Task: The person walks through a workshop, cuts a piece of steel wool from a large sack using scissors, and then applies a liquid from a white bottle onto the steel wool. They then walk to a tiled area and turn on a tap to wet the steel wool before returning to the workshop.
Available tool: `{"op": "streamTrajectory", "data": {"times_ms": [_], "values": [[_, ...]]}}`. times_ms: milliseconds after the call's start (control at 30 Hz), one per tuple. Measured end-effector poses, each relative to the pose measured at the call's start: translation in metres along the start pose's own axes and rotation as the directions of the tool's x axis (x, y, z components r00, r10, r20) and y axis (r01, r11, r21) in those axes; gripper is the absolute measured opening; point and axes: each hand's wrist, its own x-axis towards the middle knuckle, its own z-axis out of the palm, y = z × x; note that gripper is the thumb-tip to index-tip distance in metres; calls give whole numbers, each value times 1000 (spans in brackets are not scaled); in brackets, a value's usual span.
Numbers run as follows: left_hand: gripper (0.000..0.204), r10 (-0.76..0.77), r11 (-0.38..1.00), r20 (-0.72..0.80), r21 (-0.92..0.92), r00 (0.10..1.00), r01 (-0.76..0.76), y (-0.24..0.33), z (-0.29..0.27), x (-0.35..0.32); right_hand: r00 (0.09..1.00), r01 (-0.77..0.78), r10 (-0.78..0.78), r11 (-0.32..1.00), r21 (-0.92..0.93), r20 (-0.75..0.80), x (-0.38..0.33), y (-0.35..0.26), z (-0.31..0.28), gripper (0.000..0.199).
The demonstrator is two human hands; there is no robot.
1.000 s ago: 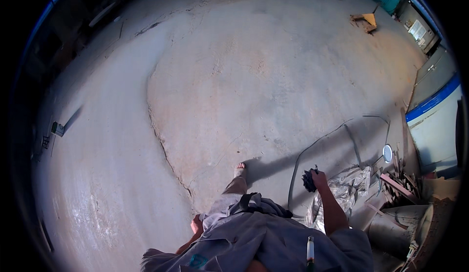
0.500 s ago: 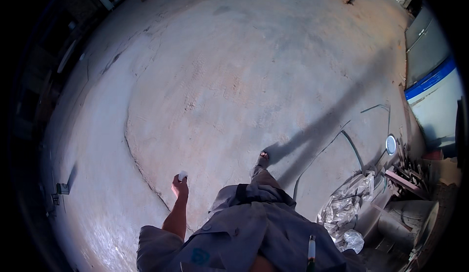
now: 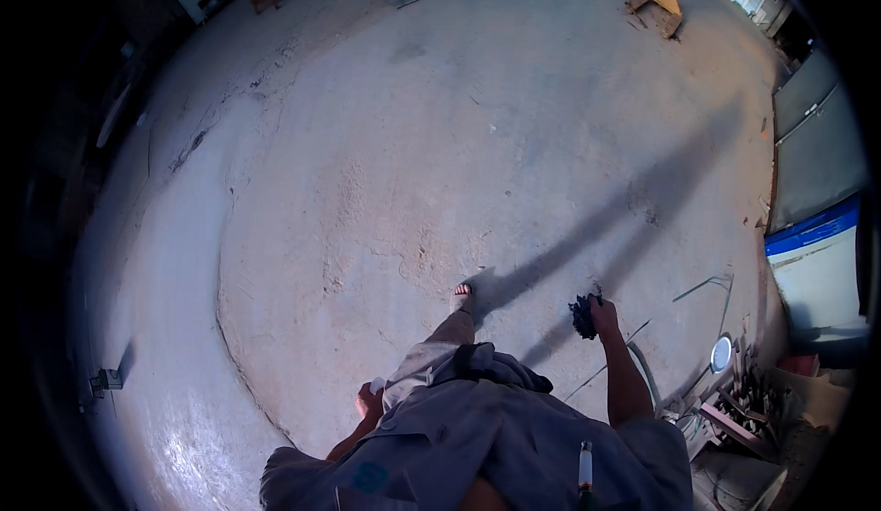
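Observation:
In the head view my left hand (image 3: 369, 403) hangs low beside my body, closed around a small white object (image 3: 377, 384); its kind is too small to tell. My right hand (image 3: 603, 316) reaches out ahead on the right, its fingers closed on a dark, crumpled bundle (image 3: 582, 316) that looks like rag or shredded material. Both hands are above the concrete floor, apart from each other. One sandalled foot (image 3: 463, 291) is forward on the floor between them.
Scrap wood (image 3: 739, 428), a round white lid-like disc (image 3: 721, 354) and bent strips lie at the lower right. A blue-and-white panel (image 3: 815, 249) stands along the right side. A wooden piece (image 3: 663, 8) lies far ahead; a small dark stand (image 3: 107, 380) sits left.
My right hand has come into view with the dark bundle. My left hand has swung back toward my body, still holding the white object. The surroundings have shifted as I walk.

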Motion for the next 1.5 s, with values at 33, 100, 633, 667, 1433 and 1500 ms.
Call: {"op": "streamTrajectory", "data": {"times_ms": [33, 100, 633, 667, 1433, 1500], "values": [[33, 9, 998, 0, -56, 1000, -9, 35, 4, 35, 999, -11, 8, 997, -73, -52, 23, 13, 5, 47], [32, 60, 994, -5, -91, 998, -60, 121, 3, 101, 991, -127, 125, 991, -48, -55, 33, 33, 18, 39], [32, 266, 955, -104, -104, 958, -276, 661, 88, 472, 947, -143, 268, 847, -511, 179, 374, -99, -44, 46], [32, 211, 971, -103, -94, 972, -221, 666, 92, 474, 922, -350, 381, 894, -280, 63, 421, -233, -58, 44], [31, 395, 897, -114, -166, 912, -410, 1448, 226, 937, 753, -562, 650, 716, -414, 102, 964, -481, -141, 52], [31, 363, 915, -81, -156, 928, -372, 1509, 251, 956, 772, -545, 629, 729, -414, 91, 1039, -510, -172, 52]]}}
